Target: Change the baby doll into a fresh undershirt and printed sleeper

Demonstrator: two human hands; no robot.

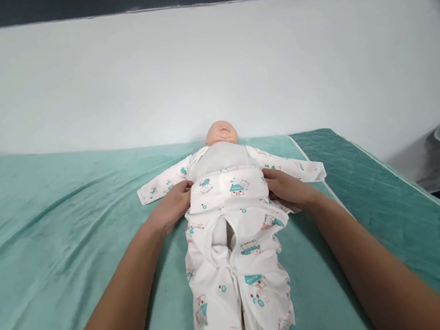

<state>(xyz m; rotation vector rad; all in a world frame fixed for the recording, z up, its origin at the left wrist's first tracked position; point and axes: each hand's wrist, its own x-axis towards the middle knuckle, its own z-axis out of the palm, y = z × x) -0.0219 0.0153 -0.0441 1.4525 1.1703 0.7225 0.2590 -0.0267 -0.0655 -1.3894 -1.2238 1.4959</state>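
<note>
One green bed [47,224] carried a doll [227,213] lying face up at its middle, dressed in a printed suit [244,271]. Left hand [172,208] and right hand [288,190] each lay half-curled, gripping the suit's waist at either side.

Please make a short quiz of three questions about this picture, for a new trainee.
1. True or false: the doll lies face up on the green sheet.
2. Where does the left hand rest? A) on the doll's head B) at the waist of the printed trousers C) on the wall
3. Fill in: the right hand holds the trousers at the ___.

Key: 1 true; 2 B; 3 waist
</note>
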